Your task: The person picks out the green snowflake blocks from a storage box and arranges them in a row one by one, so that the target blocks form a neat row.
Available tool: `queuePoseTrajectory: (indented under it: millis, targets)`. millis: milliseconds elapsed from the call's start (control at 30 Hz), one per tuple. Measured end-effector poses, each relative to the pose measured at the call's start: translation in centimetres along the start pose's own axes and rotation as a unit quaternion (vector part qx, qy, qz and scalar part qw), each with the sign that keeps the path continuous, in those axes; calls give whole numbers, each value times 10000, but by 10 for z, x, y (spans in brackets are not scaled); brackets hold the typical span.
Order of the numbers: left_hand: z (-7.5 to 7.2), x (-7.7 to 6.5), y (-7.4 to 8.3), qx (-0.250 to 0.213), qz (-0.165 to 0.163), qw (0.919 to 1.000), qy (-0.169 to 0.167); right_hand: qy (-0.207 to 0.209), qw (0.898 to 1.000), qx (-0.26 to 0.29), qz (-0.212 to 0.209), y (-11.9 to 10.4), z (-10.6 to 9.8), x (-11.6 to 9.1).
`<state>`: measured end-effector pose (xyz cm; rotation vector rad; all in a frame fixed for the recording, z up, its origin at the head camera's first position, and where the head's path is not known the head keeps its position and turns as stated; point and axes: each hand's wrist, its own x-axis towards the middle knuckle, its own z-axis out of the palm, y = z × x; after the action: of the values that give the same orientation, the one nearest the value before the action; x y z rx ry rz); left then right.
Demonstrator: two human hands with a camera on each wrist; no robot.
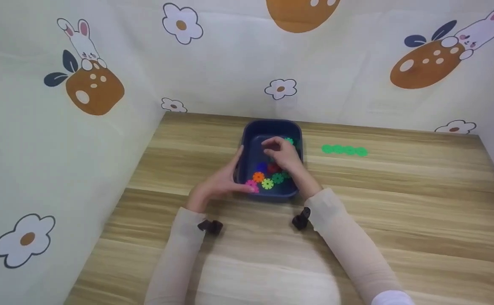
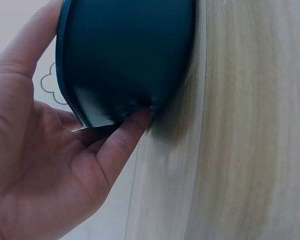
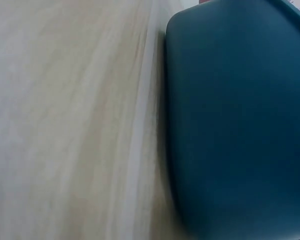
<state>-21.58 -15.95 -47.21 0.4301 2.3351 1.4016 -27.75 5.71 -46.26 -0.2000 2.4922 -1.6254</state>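
A dark blue plastic bin (image 1: 272, 197) stands on the table with several flower-shaped, notched plastic discs inside. Among them are an orange disc (image 1: 258, 177), a yellow-green disc (image 1: 267, 183), a pink disc (image 1: 252, 185) and a green disc (image 1: 277, 178). My left hand (image 1: 223, 180) grips the bin at its left side, thumb at the near left corner; the left wrist view shows its fingers against the bin wall. Over the bin's interior, my right hand (image 1: 287, 156) has bent fingers, thumb and forefinger apart, with no disc visible between them. The right wrist view shows only the bin's outer wall (image 3: 235, 120).
A row of joined green discs (image 1: 344, 150) lies on the wood-grain table (image 1: 420, 203) to the right of the bin. Patterned cloth walls (image 1: 230, 63) border the table at the back and sides. Black wrist cameras sit on both sleeves.
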Motion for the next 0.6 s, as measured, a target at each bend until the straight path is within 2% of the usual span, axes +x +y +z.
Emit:
queuePoseTrajectory:
  millis: [133,267,400,600]
  targets:
    - [0,0,1,13,-25,10000,14,139,9995,-254,107,1,-1,0]
    - [0,0,2,98,-44,9999,29,-255,9962,-791,256,2,-1,0]
    - [1,1,2,49,31,10000,13,-699,9905,-1107,432,3,0,-1]
    - [0,0,0,118,-49,9999,4,-1010,9811,-1583,464,3,4,-2]
